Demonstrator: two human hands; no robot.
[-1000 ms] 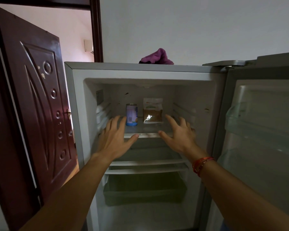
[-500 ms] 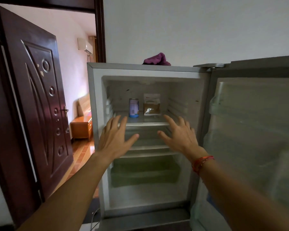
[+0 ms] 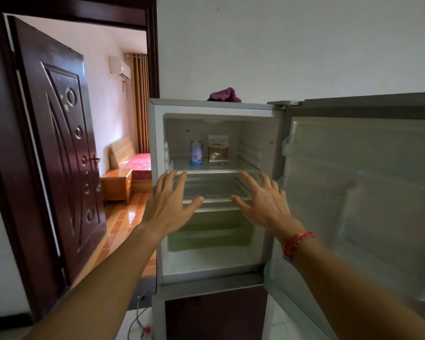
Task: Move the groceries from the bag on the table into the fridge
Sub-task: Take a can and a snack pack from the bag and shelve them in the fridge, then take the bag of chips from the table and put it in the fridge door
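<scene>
Fridge [image 3: 154, 143] is wide open, door [image 3: 366, 192] swung out to 3 o'clock. Blue-white can [image 3: 196, 152] upright on the top shelf, brown packet [image 3: 218, 148] standing at its 3 o'clock.

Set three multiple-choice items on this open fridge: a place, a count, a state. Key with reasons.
1. The blue-and-white cylindrical can stands on: A the clear top shelf; B the green bottom drawer; C the door rack.
2. Items on that shelf: A one; B two; C four.
3. The left hand and right hand are: A open and empty; B gripping the can; C curled into fists.
Key: A, it stands at the shelf's back; B, only the can and the brown-and-white packet; A, fingers spread, holding nothing.
</scene>
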